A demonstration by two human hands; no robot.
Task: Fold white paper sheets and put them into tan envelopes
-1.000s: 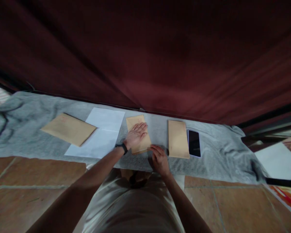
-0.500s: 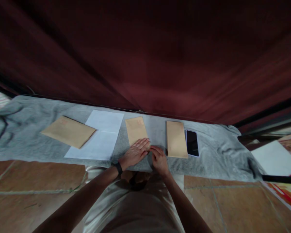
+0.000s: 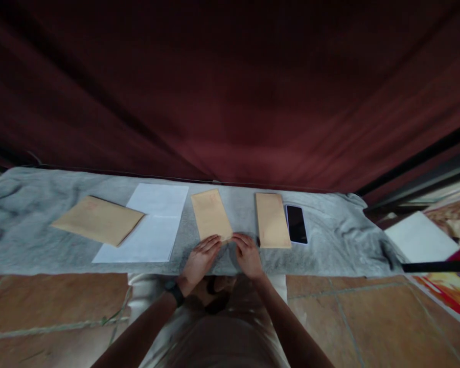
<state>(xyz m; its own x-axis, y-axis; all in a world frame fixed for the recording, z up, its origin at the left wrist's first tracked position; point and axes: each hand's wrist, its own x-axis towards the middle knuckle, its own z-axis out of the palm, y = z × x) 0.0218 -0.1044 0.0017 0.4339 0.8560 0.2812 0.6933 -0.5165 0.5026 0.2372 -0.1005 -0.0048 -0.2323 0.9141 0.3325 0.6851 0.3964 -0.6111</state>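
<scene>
A small brown envelope (image 3: 210, 213) lies upright on the grey cloth (image 3: 34, 240) in front of me. My left hand (image 3: 199, 259) rests with fingers stretched flat at the envelope's near edge, a black band on its wrist. My right hand (image 3: 248, 254) has curled fingers touching the near right corner of the same envelope. A second brown envelope (image 3: 271, 220) lies just right of my right hand, with a black phone (image 3: 296, 224) beside it.
White paper sheets (image 3: 149, 225) lie left of the middle envelope, and a larger brown envelope (image 3: 96, 220) overlaps their left side. A dark red curtain (image 3: 230, 92) hangs behind the cloth. Brown floor tiles (image 3: 53, 306) run along the near side. A white sheet (image 3: 421, 237) lies far right.
My left hand has slid from the middle of the small envelope back to its near edge. My right hand stays at the near right corner. The view has shifted slightly.
</scene>
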